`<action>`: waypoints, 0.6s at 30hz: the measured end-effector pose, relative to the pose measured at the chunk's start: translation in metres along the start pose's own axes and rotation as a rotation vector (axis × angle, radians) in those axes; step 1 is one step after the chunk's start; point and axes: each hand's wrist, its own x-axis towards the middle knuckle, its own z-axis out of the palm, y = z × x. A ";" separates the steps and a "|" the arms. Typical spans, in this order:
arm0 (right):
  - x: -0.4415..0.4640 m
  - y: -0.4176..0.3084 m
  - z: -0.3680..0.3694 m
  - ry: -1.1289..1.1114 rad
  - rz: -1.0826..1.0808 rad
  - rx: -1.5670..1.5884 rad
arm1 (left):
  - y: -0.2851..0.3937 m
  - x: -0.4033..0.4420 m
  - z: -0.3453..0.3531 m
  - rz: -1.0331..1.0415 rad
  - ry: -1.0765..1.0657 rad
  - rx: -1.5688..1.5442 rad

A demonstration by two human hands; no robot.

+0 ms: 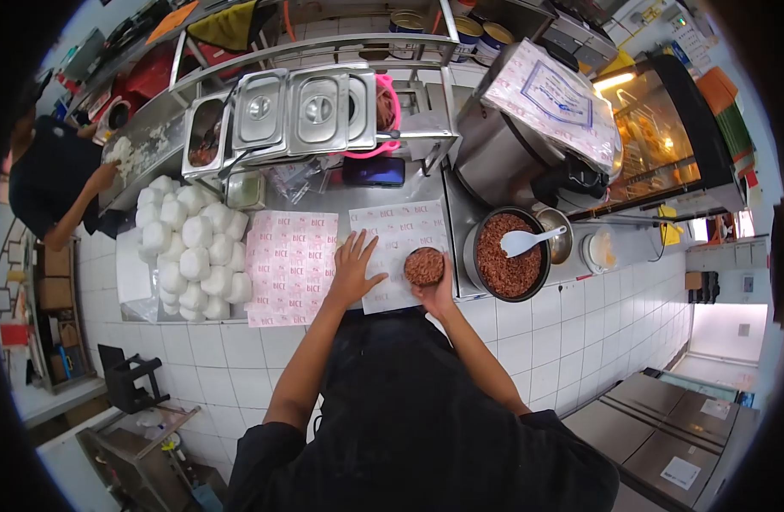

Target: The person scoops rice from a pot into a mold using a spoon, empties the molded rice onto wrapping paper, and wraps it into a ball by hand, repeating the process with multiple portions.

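We've got a brown round (423,266) in our right grip (437,295); left of it, our left grip (352,270) splays wide over white paper (400,229).

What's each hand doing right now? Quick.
Left hand: open, fingers spread, at the white paper's left edge.
Right hand: closed, holding a round of brown rice.
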 end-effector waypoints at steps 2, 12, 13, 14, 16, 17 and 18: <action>0.029 -0.003 -0.004 0.335 -0.395 -0.502 | -0.007 -0.003 0.007 0.010 0.019 0.077; 0.059 -0.024 0.047 -0.161 -0.847 -2.358 | -0.012 -0.013 0.019 0.017 0.060 0.145; 0.063 -0.031 0.043 -0.262 -0.853 -2.400 | -0.014 -0.007 0.018 0.015 0.072 0.144; 0.068 -0.039 0.043 -0.352 -0.884 -2.419 | -0.015 -0.003 0.017 0.015 0.084 0.142; 0.073 -0.047 0.038 -0.537 -0.925 -2.440 | -0.015 -0.008 0.018 0.010 0.091 0.136; 0.079 -0.051 0.034 -0.619 -0.886 -2.474 | -0.015 -0.008 0.018 0.012 0.104 0.124; 0.082 -0.054 0.038 -0.655 -0.883 -2.504 | -0.017 -0.006 0.017 0.015 0.116 0.125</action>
